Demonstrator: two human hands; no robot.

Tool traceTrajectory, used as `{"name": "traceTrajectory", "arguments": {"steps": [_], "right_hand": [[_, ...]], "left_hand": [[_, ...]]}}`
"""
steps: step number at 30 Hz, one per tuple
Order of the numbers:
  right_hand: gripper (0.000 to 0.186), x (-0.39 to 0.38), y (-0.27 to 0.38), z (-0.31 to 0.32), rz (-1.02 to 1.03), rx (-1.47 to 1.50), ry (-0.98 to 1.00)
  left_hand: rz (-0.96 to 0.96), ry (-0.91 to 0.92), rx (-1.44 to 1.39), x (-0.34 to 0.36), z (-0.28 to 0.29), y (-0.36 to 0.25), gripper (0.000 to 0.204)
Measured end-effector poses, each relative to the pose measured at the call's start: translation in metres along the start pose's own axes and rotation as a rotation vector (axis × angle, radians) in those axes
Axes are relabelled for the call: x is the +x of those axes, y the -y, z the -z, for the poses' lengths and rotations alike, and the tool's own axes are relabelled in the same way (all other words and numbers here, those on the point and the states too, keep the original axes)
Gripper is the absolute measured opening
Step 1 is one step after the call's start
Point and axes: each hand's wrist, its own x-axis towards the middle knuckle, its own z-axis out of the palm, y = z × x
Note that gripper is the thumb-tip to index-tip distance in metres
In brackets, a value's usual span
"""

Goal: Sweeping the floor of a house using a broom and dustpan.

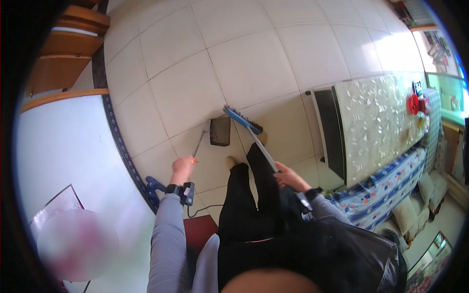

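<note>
Left hand [183, 170]: clasped on dustpan [220, 133]
Right hand [289, 177]: clasped on broom [264, 152]
Broom head [238, 118]: slanted, just right of dustpan (bristles facing away)

Plastic-looking broom head [238, 118] — rough bristles [251, 121], matt dustpan [220, 132], glossy floor tiles [244, 61]

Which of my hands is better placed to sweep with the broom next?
Probably your right hand: it grips the blue-headed broom, which reaches down beside the dustpan. Your left hand holds the dustpan's handle.
</note>
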Motion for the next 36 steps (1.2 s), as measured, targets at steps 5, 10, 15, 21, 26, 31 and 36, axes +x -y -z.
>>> {"name": "traceTrajectory", "arguments": {"steps": [5, 10, 15, 21, 26, 31, 36], "right_hand": [[0.058, -0.027, 0.066, 0.081, 0.019, 0.082, -0.016], [0.017, 0.02, 0.108, 0.13, 0.184, -0.075, -0.097], [0.015, 0.107, 0.116, 0.141, 0.136, 0.202, -0.168], [0.024, 0.134, 0.046, 0.05, 0.137, -0.133, 0.055], [0.062, 0.107, -0.022, -0.068, -0.106, -0.609, 0.122], [0.077, 0.081, -0.055, -0.154, -0.261, -0.771, 0.166], [0.07, 0.069, -0.039, -0.18, -0.194, -0.586, 0.309]], "left_hand": [[0.067, -0.162, -0.159, -0.038, -0.02, 0.003, 0.03], [0.232, -0.298, -0.427, -0.083, -0.067, 0.016, 0.029], [0.566, -0.038, -0.857, -0.118, -0.094, 0.017, 0.024], [0.563, -0.143, -0.839, -0.12, -0.141, 0.036, 0.026], [0.56, -0.027, -0.978, -0.122, -0.159, 0.04, 0.025], [0.563, -0.154, -0.825, -0.128, -0.171, 0.047, 0.024], [0.526, -0.108, -0.832, -0.132, -0.176, 0.065, 0.024]]}}
